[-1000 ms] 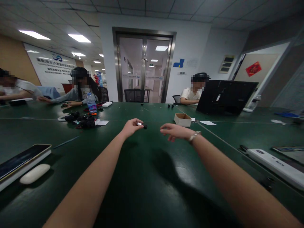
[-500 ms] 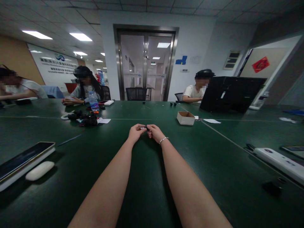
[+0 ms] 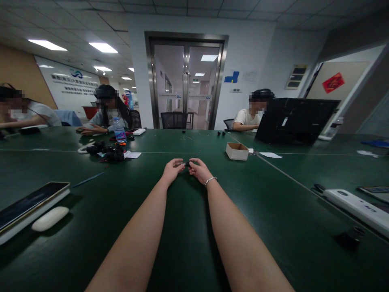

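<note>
Both my forearms reach out over the dark green table, with the hands close together at its middle. My right hand, a silver bangle at its wrist, pinches a small black piece between thumb and fingers. Opposite it, the thumb and fingers of my left hand close around a small silvery piece. The two pieces lie end to end; whether they are joined is too small to tell. Fingers hide part of both.
An open cardboard box stands beyond my right hand. To the left lie black gear, a phone on a white box and a white oval case. At right are a power strip and a black monitor. Several people sit around.
My hands have drawn slightly apart, the left one a little to the left. More of the black piece shows between the fingers now.
</note>
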A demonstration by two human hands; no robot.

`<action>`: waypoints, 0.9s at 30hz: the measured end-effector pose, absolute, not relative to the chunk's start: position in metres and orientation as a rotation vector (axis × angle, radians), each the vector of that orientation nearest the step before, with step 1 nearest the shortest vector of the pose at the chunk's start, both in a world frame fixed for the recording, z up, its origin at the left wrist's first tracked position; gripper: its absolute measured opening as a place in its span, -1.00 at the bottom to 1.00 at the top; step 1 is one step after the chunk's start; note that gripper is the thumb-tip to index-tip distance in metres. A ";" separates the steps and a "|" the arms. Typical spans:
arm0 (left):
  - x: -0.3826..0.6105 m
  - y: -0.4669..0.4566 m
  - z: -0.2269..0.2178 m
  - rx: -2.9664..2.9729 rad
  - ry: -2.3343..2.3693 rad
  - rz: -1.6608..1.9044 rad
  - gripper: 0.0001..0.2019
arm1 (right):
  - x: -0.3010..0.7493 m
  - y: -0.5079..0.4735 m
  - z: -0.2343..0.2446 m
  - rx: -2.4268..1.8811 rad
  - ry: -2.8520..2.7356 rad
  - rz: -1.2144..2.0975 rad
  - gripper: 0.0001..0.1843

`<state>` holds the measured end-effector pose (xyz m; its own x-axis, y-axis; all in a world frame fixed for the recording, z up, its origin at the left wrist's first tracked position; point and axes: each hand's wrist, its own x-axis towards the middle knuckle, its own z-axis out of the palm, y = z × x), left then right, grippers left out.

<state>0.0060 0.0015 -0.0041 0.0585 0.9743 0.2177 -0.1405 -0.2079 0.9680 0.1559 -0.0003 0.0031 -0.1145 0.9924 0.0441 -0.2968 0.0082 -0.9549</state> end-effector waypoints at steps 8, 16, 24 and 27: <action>0.004 0.003 -0.005 1.359 0.980 1.382 -0.72 | 0.157 -0.003 0.004 -0.900 -1.096 1.422 -0.78; 0.006 0.005 -0.005 1.350 0.982 1.388 -0.72 | 0.158 -0.003 0.004 -0.875 -1.104 1.428 -0.75; 0.006 0.004 -0.004 1.359 0.980 1.375 -0.69 | 0.158 -0.004 0.004 -0.862 -1.110 1.430 -0.74; 0.006 0.005 -0.004 1.360 0.990 1.371 -0.67 | 0.159 -0.004 0.003 -0.855 -1.115 1.437 -0.72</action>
<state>0.0060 0.0046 -0.0044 0.0503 0.9689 0.2421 -0.0746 -0.2381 0.9684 0.1589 -0.0040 0.0034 -0.1672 0.9835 0.0686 -0.3107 0.0135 -0.9504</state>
